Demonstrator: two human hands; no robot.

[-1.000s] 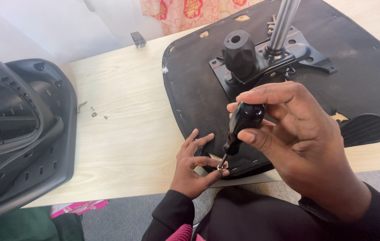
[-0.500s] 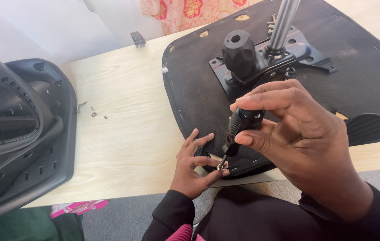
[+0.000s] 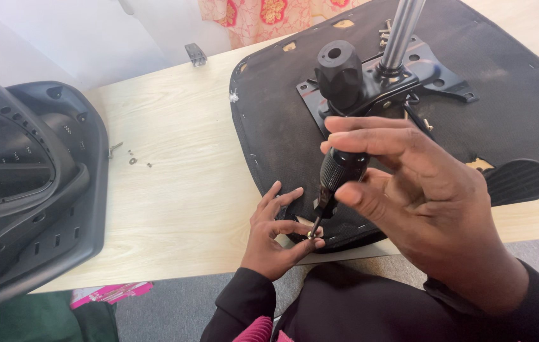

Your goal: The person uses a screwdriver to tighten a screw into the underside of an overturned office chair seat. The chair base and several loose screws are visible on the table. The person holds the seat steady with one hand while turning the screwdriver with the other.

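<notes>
Head view. The right hand (image 3: pixel 421 190) wraps its fingers, pressed together, around the black handle of a screwdriver (image 3: pixel 336 180). The tool's long axis slants down and to the left, from the handle to a tip at the near edge of the upturned seat (image 3: pixel 282 126). There the left hand (image 3: pixel 275 237) pinches a small screw (image 3: pixel 312 235) between thumb and forefinger, the other fingers spread flat on the seat. The left hand is nearer the screw; the right is above and to its right. Behind them rise a black knob (image 3: pixel 339 76) and a metal column (image 3: pixel 402 31) on a bracket. A chair back (image 3: pixel 22 183) lies well apart at the left of the table (image 3: pixel 174 190), with loose washers (image 3: pixel 133 159) between.
</notes>
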